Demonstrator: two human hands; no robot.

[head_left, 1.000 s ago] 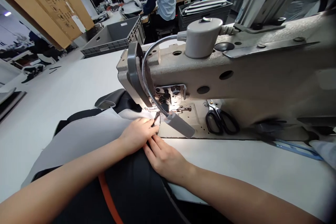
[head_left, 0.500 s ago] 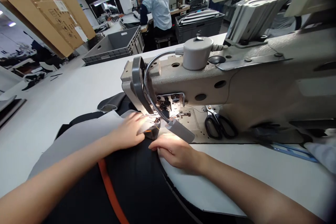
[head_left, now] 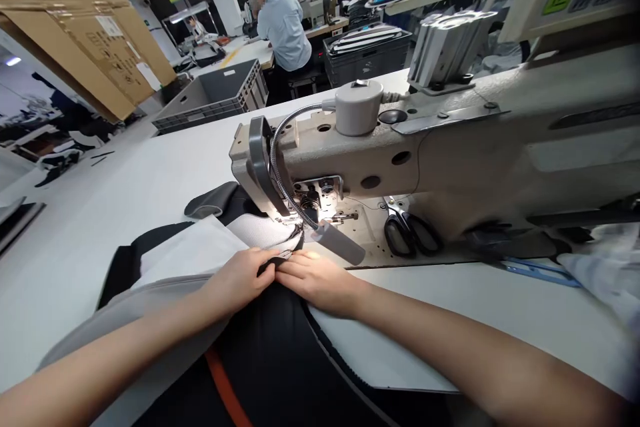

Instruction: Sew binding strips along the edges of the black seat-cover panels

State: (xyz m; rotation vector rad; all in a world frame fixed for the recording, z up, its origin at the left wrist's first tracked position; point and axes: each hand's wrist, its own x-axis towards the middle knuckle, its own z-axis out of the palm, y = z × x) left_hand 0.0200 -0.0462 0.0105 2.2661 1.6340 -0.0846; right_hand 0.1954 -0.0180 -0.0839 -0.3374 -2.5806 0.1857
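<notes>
A grey and black fabric piece (head_left: 200, 253) with an orange stripe lies on the white table (head_left: 125, 173) in front of a beige industrial sewing machine (head_left: 400, 147). My left hand (head_left: 240, 277) presses on the fabric with fingers curled over its edge, just before the needle area (head_left: 300, 223). My right hand (head_left: 315, 280) lies beside it, fingertips pinching the same dark edge. Both hands touch each other near the lit presser foot. A gooseneck lamp (head_left: 337, 243) shines on them.
Black scissors (head_left: 407, 233) lie on the machine bed to the right. A blue ruler (head_left: 540, 271) sits further right. A grey crate (head_left: 215, 93) and cardboard boxes (head_left: 85, 33) stand at the back left. A person in a light blue shirt (head_left: 285, 27) works at a far table.
Both hands drew back slightly from the needle toward me and now meet on the fabric edge. More white fabric shows left of the presser foot. The camera view tilted up.
</notes>
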